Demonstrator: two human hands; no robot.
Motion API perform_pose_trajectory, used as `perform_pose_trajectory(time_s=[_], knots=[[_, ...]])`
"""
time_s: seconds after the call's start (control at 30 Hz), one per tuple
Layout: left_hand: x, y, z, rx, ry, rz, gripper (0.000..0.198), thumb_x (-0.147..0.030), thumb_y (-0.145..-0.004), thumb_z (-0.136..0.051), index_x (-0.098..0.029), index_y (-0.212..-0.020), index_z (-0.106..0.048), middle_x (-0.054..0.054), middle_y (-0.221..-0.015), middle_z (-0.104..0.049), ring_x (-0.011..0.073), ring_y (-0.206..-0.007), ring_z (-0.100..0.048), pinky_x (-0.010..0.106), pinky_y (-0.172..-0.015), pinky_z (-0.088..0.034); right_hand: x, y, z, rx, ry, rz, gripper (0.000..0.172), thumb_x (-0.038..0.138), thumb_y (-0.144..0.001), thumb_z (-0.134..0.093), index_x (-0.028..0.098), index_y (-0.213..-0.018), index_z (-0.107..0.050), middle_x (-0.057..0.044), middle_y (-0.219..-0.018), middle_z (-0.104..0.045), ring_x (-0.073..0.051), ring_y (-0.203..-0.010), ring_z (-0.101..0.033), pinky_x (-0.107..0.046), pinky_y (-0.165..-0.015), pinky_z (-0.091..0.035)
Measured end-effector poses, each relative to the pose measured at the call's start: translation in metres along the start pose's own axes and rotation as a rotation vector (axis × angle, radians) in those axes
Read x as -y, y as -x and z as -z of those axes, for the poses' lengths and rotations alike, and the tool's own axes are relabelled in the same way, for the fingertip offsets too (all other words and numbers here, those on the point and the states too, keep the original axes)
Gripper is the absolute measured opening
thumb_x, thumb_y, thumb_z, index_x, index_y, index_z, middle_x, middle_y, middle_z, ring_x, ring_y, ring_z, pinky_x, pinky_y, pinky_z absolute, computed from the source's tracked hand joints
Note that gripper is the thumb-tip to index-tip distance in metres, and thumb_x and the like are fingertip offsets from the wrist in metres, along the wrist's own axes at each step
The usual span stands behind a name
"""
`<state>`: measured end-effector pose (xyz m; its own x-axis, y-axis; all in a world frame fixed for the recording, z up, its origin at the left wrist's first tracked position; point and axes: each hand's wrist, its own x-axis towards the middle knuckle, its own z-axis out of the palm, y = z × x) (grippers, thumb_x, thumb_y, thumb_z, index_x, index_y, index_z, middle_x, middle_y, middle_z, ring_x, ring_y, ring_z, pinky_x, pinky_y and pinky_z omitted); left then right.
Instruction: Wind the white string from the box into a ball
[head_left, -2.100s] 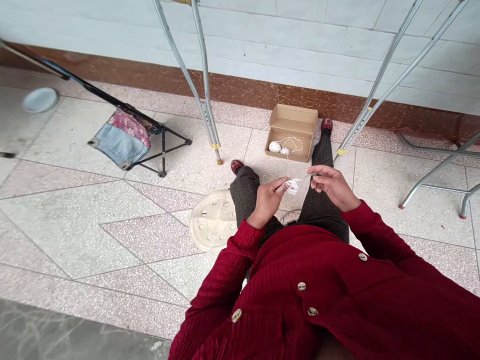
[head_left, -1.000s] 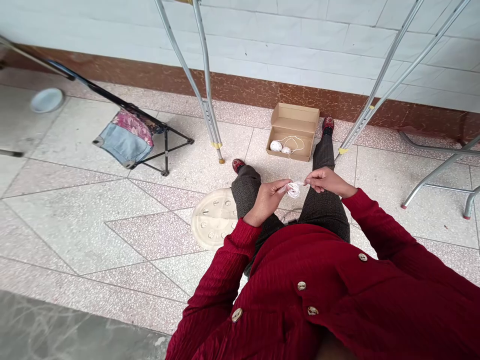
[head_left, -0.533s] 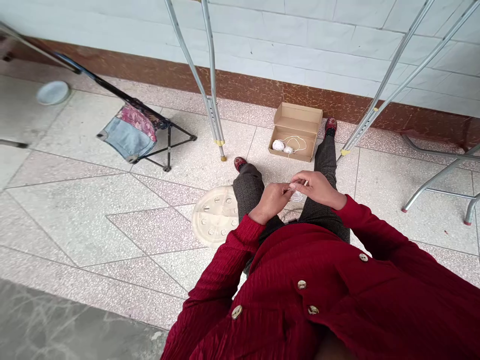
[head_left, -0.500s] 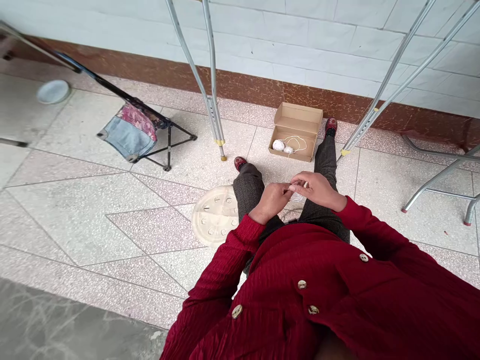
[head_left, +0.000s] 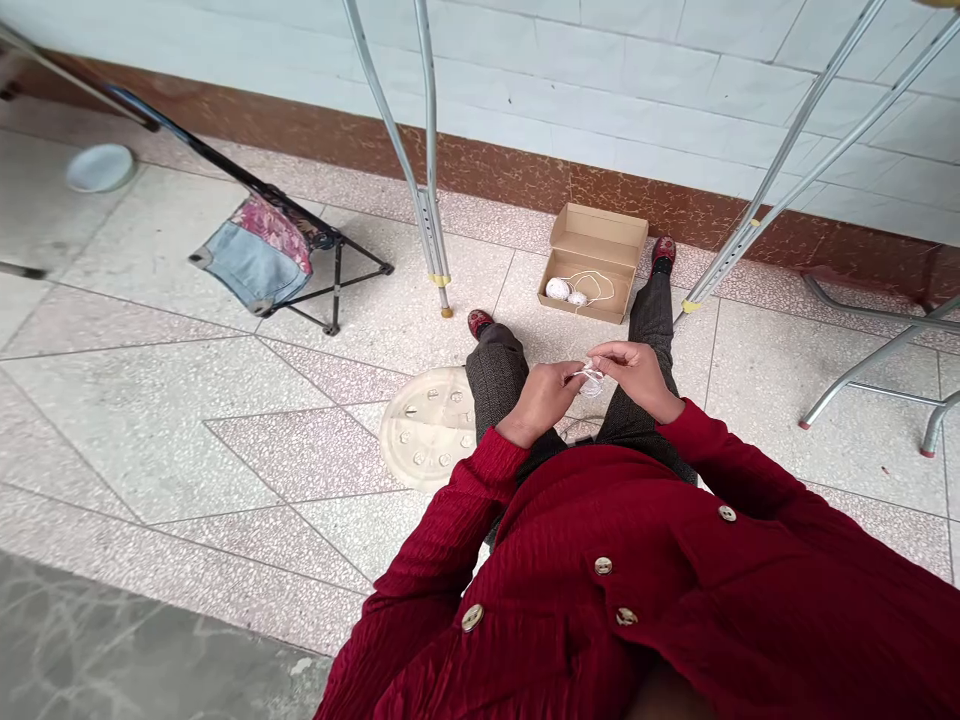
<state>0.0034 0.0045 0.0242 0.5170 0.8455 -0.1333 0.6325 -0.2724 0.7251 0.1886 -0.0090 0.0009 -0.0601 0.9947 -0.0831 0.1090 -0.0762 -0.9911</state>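
One small bunch of white yarn (head_left: 592, 384) is held up between the legs (head_left: 651, 315); the left hand (head_left: 544, 398) squeezes one side of it; the right hand (head_left: 639, 376) has its fingertips bent close against the top, but whether they pinch the yarn or something thin is too small to tell. The left hand looks like the surest grip; if it went loose, the loops could slip and come undone; the fingers cover part of the bunch, so they could catch a wrong loop. At 12 o'clock from the bunch, a box (head_left: 598, 243) with its lid up holds a big ball (head_left: 557, 289), a small ball (head_left: 577, 299) and a loose loop (head_left: 613, 292); a tug there could roll a ball or make a knot, if that yarn joins the bunch, which cannot be made out; the right shoe (head_left: 664, 252), just beside the box, could bump it; a crutch (head_left: 721, 265) at 2 o'clock could slide if knocked.
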Motion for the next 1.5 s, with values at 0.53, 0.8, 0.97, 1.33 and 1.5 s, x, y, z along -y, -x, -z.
perform_pose_trajectory(time_s=[0.53,0.8,0.97,1.33,1.5], knots=[[0.007,0.003,-0.016,-0.225,0.207,0.005,0.024,-0.027,-0.095,-0.056,-0.017,-0.101,-0.077,0.004,-0.092,-0.078,0.0189,-0.086,-0.070,0.025,-0.079,-0.052,0.005,0.015,-0.011,-0.121,0.203,0.155,0.024,0.039,-0.095,-0.061,0.023,-0.096,-0.078,-0.006,-0.096,-0.077,-0.022,-0.090,-0.068,-0.037,-0.085,-0.053],[0.003,0.002,-0.013,-0.247,0.398,0.074,0.027,-0.034,-0.092,-0.058,-0.015,-0.095,-0.077,0.003,-0.087,-0.076,0.0170,-0.079,-0.067,0.024,-0.073,-0.051,0.003,0.033,-0.017,-0.038,0.175,0.175,0.039,0.049,-0.097,-0.054,0.029,-0.127,-0.070,-0.008,-0.120,-0.063,-0.020,-0.100,-0.065,-0.032,-0.073,-0.062],[-0.003,0.000,-0.014,-0.202,0.474,0.076,0.034,-0.042,-0.093,-0.058,-0.013,-0.097,-0.076,0.005,-0.088,-0.076,0.0168,-0.080,-0.067,0.024,-0.073,-0.052,-0.003,0.029,-0.013,-0.147,0.088,0.158,0.027,0.047,-0.092,-0.065,0.029,-0.107,-0.079,-0.006,-0.102,-0.070,-0.019,-0.093,-0.067,-0.033,-0.081,-0.059],[0.003,0.007,0.022,-0.051,0.197,-0.063,0.025,-0.033,-0.096,-0.054,-0.016,-0.093,-0.071,0.002,-0.081,-0.072,0.0134,-0.074,-0.064,0.023,-0.072,-0.048,-0.001,0.022,0.008,-0.160,0.094,0.095,0.020,0.042,-0.079,-0.078,0.023,-0.085,-0.081,-0.005,-0.083,-0.073,-0.017,-0.074,-0.066,-0.028,-0.061,-0.052],[0.001,-0.010,0.027,-0.160,0.193,-0.104,0.031,-0.034,-0.097,-0.050,-0.016,-0.081,-0.070,0.001,-0.075,-0.070,0.0127,-0.071,-0.063,0.023,-0.073,-0.047,0.005,0.033,-0.004,-0.114,0.057,0.051,0.024,0.043,-0.075,-0.081,0.020,-0.084,-0.077,-0.004,-0.084,-0.074,-0.017,-0.070,-0.067,-0.028,-0.063,-0.054]])
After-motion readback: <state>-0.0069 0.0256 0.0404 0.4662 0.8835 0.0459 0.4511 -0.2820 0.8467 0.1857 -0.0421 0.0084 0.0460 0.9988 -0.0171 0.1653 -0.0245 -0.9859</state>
